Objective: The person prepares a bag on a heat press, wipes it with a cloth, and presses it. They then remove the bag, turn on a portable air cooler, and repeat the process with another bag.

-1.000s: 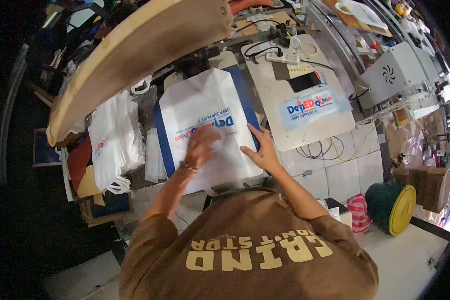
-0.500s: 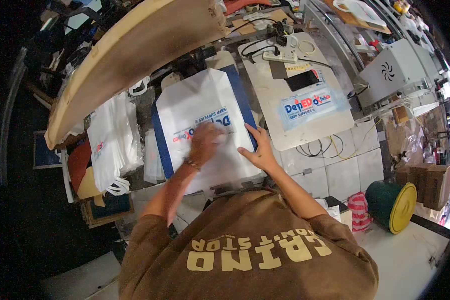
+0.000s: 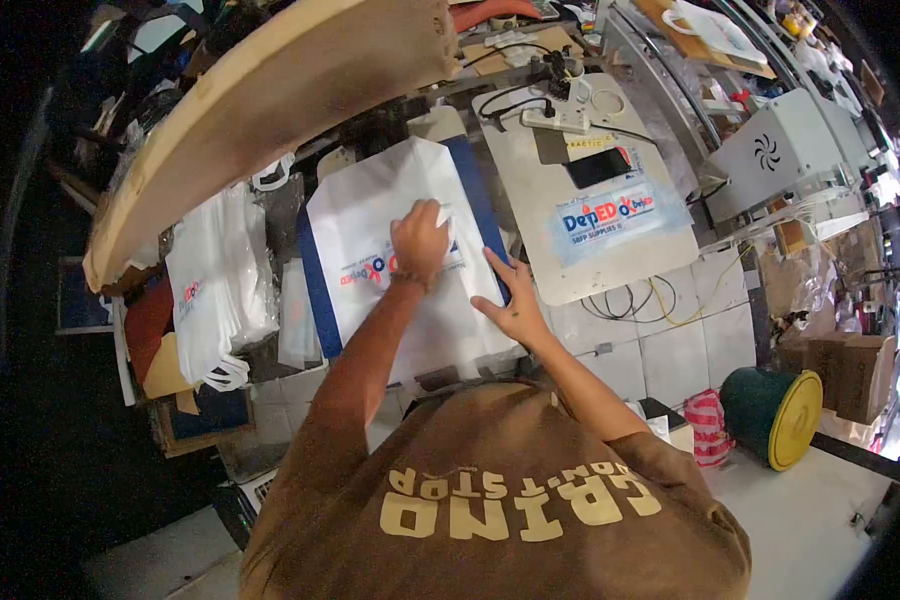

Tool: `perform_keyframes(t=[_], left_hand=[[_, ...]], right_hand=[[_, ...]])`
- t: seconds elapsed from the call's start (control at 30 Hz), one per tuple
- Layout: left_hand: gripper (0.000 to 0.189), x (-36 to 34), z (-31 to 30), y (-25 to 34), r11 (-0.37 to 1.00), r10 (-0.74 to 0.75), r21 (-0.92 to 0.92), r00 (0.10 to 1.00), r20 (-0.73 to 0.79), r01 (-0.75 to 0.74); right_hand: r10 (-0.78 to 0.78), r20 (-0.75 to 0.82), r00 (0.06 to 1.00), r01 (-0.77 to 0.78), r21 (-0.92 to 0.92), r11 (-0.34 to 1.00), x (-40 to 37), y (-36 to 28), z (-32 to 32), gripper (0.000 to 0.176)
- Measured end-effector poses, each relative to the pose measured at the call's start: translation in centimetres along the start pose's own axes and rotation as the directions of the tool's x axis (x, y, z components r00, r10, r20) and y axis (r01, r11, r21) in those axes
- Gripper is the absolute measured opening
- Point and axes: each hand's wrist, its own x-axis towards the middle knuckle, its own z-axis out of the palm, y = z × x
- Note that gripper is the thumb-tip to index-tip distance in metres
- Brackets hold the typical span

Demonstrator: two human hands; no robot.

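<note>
A white bag (image 3: 370, 210) with a blue and red "DepED" print lies flat over a blue board (image 3: 478, 190). My left hand (image 3: 420, 243) is closed on the bag's upper middle and covers part of the print. Beside its fingers a bit of white, cloth-like material (image 3: 445, 214) shows; its kind is hard to make out. My right hand (image 3: 513, 303) rests at the bag's right edge, thumb and fingers spread over the white fabric and the blue border.
A cream board (image 3: 540, 275) to the right carries a printed film (image 3: 610, 222), a black phone (image 3: 598, 168) and a power strip (image 3: 555, 121). Stacked white bags (image 3: 210, 290) lie left, under a large curved tan panel (image 3: 270, 100). A green bin (image 3: 755, 405) stands at lower right.
My left hand has moved up the bag, away from my body, and shows less motion blur. My right hand stays at the bag's right edge. The whole view has shifted slightly.
</note>
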Motion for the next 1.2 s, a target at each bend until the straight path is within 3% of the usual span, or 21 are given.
perform_keyframes(t=[0.13, 0.2, 0.27, 0.3, 0.37, 0.43, 0.5, 0.53, 0.57, 0.6, 0.67, 0.73, 0.8, 0.83, 0.9, 0.93, 0.97, 1.03, 1.13, 1.17, 1.2], left_hand=[[0.017, -1.3, 0.0, 1.7, 0.999, 0.047, 0.007, 0.998, -0.038, -0.047], [0.018, -2.4, 0.0, -1.2, 0.999, 0.048, 0.004, 0.995, -0.085, -0.047], [0.019, -4.6, -1.0, -7.5, 1.000, 0.002, 0.001, 0.987, -0.158, -0.002], [0.019, -5.6, -2.9, -10.0, 0.992, -0.027, 0.117, 0.982, -0.187, 0.049], [0.019, -6.5, -4.6, -10.9, 0.968, -0.059, 0.226, 0.975, -0.212, 0.107], [0.019, -6.3, -4.9, -10.9, 0.917, -0.245, 0.295, 0.963, -0.109, 0.266], [0.019, -6.8, -1.0, -8.8, 0.991, -0.127, 0.005, 0.962, -0.240, 0.132], [0.020, -5.6, -1.4, -4.9, 0.968, -0.250, 0.042, 0.964, 0.094, 0.247], [0.019, -5.6, -1.5, -0.7, 0.988, -0.154, 0.011, 0.988, 0.004, 0.154], [0.021, -5.3, -2.1, 0.9, 0.991, -0.133, 0.013, 0.988, 0.085, 0.132], [0.022, -5.9, -2.1, -1.4, 0.981, -0.177, 0.102, 0.975, 0.137, 0.164], [0.024, -8.2, -2.8, -8.5, 0.991, -0.134, 0.013, 0.982, -0.133, 0.137], [0.025, -8.0, -6.4, -12.2, 0.911, -0.385, 0.171, 0.923, 0.020, 0.377], [0.025, -8.0, -5.8, -12.0, 0.910, -0.386, 0.170, 0.922, 0.021, 0.377], [0.026, -8.2, -3.9, -10.2, 0.931, -0.203, 0.266, 0.960, -0.194, 0.251], [0.028, -7.9, -3.3, -6.6, 0.976, -0.201, 0.048, 0.963, -0.180, 0.213], [0.028, -8.4, -0.6, -4.6, 0.983, -0.178, 0.034, 0.983, -0.050, 0.180], [0.026, -7.2, -3.1, 2.9, 0.995, -0.089, -0.033, 0.995, 0.054, 0.091], [0.028, -8.5, -3.8, -0.5, 0.971, -0.172, -0.161, 0.984, 0.040, 0.176], [0.030, -9.0, -4.9, -2.8, 0.988, -0.153, 0.017, 0.983, 0.105, 0.152], [0.030, -8.6, -6.9, -4.8, 0.971, -0.226, -0.040, 0.954, 0.196, 0.238]], right_hand=[[-0.070, 0.035, 0.997, 0.072, -0.062, 0.995, 0.2, 1.1, 0.3, 0.069], [-0.027, 0.064, 0.998, 0.028, -0.011, 1.000, -0.1, 0.8, 0.0, 0.066], [0.014, 0.089, 0.996, -0.018, 0.044, 0.999, 0.3, 0.6, 0.1, 0.063], [0.003, 0.076, 0.997, -0.006, 0.036, 0.999, 0.4, 0.9, 0.3, 0.063], [0.000, 0.068, 0.998, -0.002, 0.024, 1.000, 0.3, 0.5, 0.0, 0.062], [0.040, 0.089, 0.995, -0.045, 0.049, 0.998, 0.4, -0.2, -0.2, 0.061], [0.039, 0.107, 0.994, -0.044, 0.045, 0.998, 0.5, -0.3, -0.4, 0.061], [0.042, 0.119, 0.992, -0.047, 0.041, 0.998, 0.5, -0.3, -0.3, 0.060], [0.042, 0.127, 0.991, -0.048, 0.044, 0.998, 0.2, -0.2, -0.1, 0.060], [0.019, 0.114, 0.993, -0.025, 0.048, 0.999, 0.2, 0.1, 0.0, 0.061], [-0.007, 0.109, 0.994, 0.002, 0.053, 0.999, 0.4, 0.3, -0.2, 0.062], [0.002, 0.098, 0.995, -0.009, 0.074, 0.997, 0.3, 0.3, -0.1, 0.062], [-0.010, 0.083, 0.996, 0.007, 0.038, 0.999, 0.3, 0.6, 0.0, 0.063], [-0.030, 0.067, 0.997, 0.030, -0.002, 1.000, 0.4, 0.7, 0.0, 0.064], [-0.011, 0.075, 0.997, 0.008, 0.042, 0.999, 0.2, 0.6, 0.0, 0.065], [0.001, 0.076, 0.997, -0.008, 0.085, 0.996, 0.5, 0.6, 0.0, 0.066], [0.000, 0.078, 0.997, -0.007, 0.084, 0.996, 0.6, 0.3, -0.1, 0.066], [0.038, 0.097, 0.995, -0.049, 0.117, 0.992, 0.5, -0.3, -0.2, 0.067], [0.035, 0.111, 0.993, -0.048, 0.115, 0.992, 0.4, 0.5, -0.2, 0.068], [0.033, 0.114, 0.993, -0.046, 0.116, 0.992, 0.6, 0.5, -0.2, 0.068], [0.037, 0.117, 0.992, -0.049, 0.103, 0.993, 0.4, 0.5, -0.2, 0.068]])
